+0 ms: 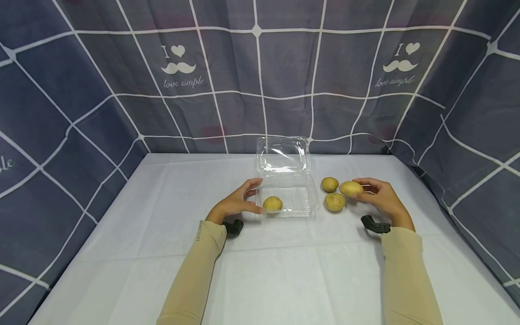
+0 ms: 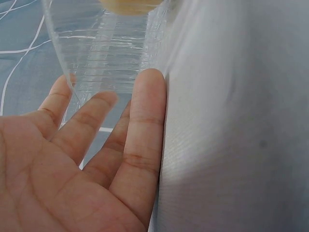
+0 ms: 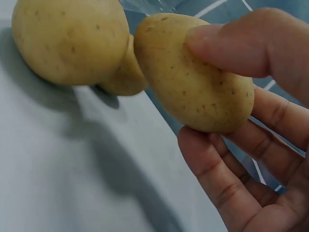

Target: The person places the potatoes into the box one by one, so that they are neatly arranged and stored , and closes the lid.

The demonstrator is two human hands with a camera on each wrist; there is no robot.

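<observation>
A yellow potato (image 1: 350,188) is pinched between the thumb and fingers of my right hand (image 1: 381,197). In the right wrist view the held potato (image 3: 193,77) is raised off the white cloth, its shadow below. Two more potatoes lie just left of it, a smaller one (image 1: 329,184) behind and a rounder one (image 1: 335,202) in front. My left hand (image 1: 234,204) rests at the left side of a clear plastic clamshell box (image 1: 298,194), thumb and fingers spread and fairly straight along its wall (image 2: 104,72). Inside, near that hand, sits one potato (image 1: 272,203).
The box's clear lid (image 1: 282,155) stands raised at the back, near the grey checked curtain (image 1: 231,115). A white cloth (image 1: 276,275) covers the table. More checked curtain (image 1: 483,135) hangs along the right side. Each wrist wears a black camera strap (image 1: 375,224).
</observation>
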